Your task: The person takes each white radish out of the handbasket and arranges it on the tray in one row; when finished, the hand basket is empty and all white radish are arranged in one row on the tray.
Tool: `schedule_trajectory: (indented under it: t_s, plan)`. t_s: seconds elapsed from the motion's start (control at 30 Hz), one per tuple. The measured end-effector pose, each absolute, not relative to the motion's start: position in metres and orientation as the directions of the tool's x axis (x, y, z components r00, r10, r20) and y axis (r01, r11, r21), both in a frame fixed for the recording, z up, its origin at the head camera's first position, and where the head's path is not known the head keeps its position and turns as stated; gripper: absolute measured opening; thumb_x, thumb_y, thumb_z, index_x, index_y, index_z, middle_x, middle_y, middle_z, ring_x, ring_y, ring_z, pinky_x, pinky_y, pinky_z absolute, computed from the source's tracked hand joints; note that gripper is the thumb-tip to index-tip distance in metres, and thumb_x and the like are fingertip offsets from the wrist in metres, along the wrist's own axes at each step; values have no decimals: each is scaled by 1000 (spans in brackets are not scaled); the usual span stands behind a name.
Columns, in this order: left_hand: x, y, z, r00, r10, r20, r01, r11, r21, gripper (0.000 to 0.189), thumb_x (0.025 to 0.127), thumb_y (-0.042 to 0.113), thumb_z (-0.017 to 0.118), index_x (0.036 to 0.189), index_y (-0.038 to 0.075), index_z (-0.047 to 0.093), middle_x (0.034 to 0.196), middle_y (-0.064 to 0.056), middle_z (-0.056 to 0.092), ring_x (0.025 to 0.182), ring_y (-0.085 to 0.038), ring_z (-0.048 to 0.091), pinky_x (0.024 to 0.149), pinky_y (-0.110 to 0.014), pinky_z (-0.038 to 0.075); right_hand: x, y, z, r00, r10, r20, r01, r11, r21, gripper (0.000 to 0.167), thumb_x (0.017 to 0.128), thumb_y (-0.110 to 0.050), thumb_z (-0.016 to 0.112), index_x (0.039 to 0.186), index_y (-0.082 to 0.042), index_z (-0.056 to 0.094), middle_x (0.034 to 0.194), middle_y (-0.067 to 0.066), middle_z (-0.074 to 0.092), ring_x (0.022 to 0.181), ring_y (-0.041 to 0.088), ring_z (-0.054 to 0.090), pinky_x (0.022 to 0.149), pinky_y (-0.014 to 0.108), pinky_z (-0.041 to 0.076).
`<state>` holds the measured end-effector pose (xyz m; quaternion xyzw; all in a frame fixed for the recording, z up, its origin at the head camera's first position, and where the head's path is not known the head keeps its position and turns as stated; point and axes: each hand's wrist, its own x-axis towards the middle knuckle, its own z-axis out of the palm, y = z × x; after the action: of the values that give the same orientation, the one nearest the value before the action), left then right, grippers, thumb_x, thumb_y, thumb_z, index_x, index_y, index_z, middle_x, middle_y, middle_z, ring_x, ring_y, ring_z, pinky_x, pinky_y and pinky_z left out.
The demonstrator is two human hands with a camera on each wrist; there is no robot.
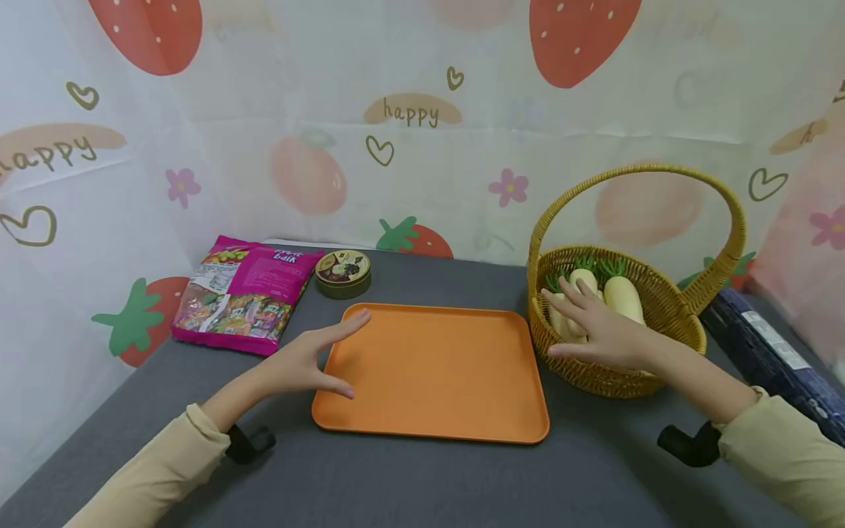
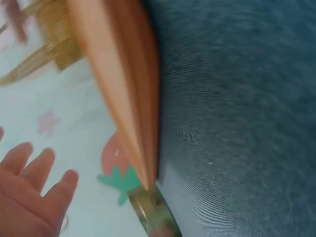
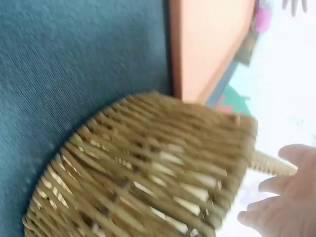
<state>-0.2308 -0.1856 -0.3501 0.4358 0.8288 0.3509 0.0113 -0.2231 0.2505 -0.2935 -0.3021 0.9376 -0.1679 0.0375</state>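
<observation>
My left hand (image 1: 300, 363) hovers over the left edge of the orange tray (image 1: 436, 374), its fingers spread and holding nothing. In the left wrist view the same hand (image 2: 32, 197) shows beside the tray, apart from it. Above the near left rim of the wicker basket (image 1: 689, 334) is my right hand (image 1: 601, 330), fingers extended. Several white radishes (image 1: 623, 299) with green tops lie in the basket, partly hidden by that hand. In the right wrist view the right hand (image 3: 286, 197) appears beyond the basket's rim; whether it touches a radish I cannot tell.
A pink snack bag (image 1: 247, 293) lies at the back left, with a round tin (image 1: 343, 273) beside it. To the right of the basket rests a dark blue package (image 1: 779, 359). A printed cloth (image 1: 422, 176) hangs behind the grey table (image 1: 409, 480).
</observation>
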Motion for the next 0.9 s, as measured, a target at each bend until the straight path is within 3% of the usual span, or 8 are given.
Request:
schedule_trajectory:
  t_s: [0.17, 0.33, 0.43, 0.67, 0.8, 0.9]
  plan:
    - [-229, -192, -356, -653, 695, 300, 693, 388, 608, 91, 68, 24, 78, 142, 13, 26, 142, -10, 29, 127, -24, 28, 97, -49, 29, -232, 261, -281, -857, -515, 32, -490, 794, -359, 79, 86, -41, 56, 143, -3, 16, 144, 26, -1, 127, 46, -4, 93, 67, 9]
    - [-224, -202, -365, -696, 672, 253, 630, 404, 663, 85, 71, 22, 76, 141, 9, 29, 138, -15, 35, 122, -29, 36, 94, -52, 30, -244, 271, -266, -868, -494, 44, -470, 791, -391, 81, 83, -40, 61, 144, -11, 17, 145, 24, -4, 126, 49, 7, 90, 65, 21]
    - [-223, -205, -367, -725, 659, 202, 577, 421, 700, 78, 73, 23, 75, 138, 4, 34, 132, -17, 42, 118, -29, 41, 93, -52, 32, -253, 276, -255, -864, -498, 79, -482, 769, -421, 80, 82, -33, 65, 143, -10, 21, 144, 25, -2, 123, 51, 16, 87, 61, 30]
    - [-226, -209, -370, -772, 620, 140, 522, 495, 695, 71, 74, 29, 73, 133, 3, 42, 129, -16, 46, 116, -33, 43, 92, -52, 35, -268, 281, -246, -901, -424, 89, -420, 806, -416, 77, 80, -33, 67, 141, -6, 27, 142, 29, 10, 119, 50, 26, 89, 59, 30]
    - [-228, -209, -370, -780, 609, 145, 528, 516, 675, 67, 73, 31, 74, 128, 2, 49, 121, -14, 53, 106, -30, 50, 88, -51, 39, -274, 281, -250, -920, -391, 26, -357, 807, -470, 77, 81, -32, 67, 141, -5, 26, 142, 30, 9, 115, 51, 32, 85, 54, 38]
    - [-231, -209, -370, -788, 596, 154, 539, 547, 640, 65, 72, 35, 74, 124, 3, 53, 116, -12, 56, 98, -27, 52, 84, -48, 42, -280, 281, -254, -926, -373, -54, -278, 773, -570, 78, 82, -24, 66, 142, -5, 21, 143, 28, 2, 117, 54, 26, 79, 50, 45]
